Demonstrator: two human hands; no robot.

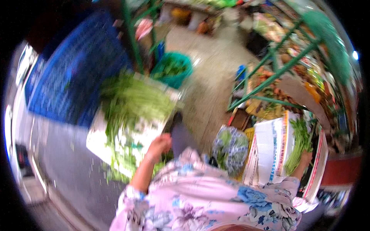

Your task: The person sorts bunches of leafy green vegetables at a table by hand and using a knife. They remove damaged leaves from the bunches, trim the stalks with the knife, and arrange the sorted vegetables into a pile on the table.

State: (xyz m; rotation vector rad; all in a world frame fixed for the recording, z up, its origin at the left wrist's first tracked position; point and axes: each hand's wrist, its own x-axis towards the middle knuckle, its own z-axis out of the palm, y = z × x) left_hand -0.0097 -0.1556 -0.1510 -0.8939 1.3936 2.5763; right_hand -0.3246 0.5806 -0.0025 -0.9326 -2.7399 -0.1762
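Note:
A bunch of leafy green-stemmed vegetables (297, 148) is gripped in my right hand (305, 161). It lies against a white woven sack (270, 144) with printed writing, at my right side. My left hand (158, 147) hangs in front of my body, next to the near edge of a white board or table (99, 140); blur hides its fingers. Spread over that surface is a heap of long-stemmed greens (138, 98), with looser leaves towards the near side.
A large blue plastic crate (78, 75) stands beyond the greens to the left. A teal basket (173, 72) contains leafy greens. Right of my leg sits a plastic-wrapped bundle of greens (231, 147). Green metal frames (277, 70) border a produce stall. Wet floor (208, 66) runs between the stalls.

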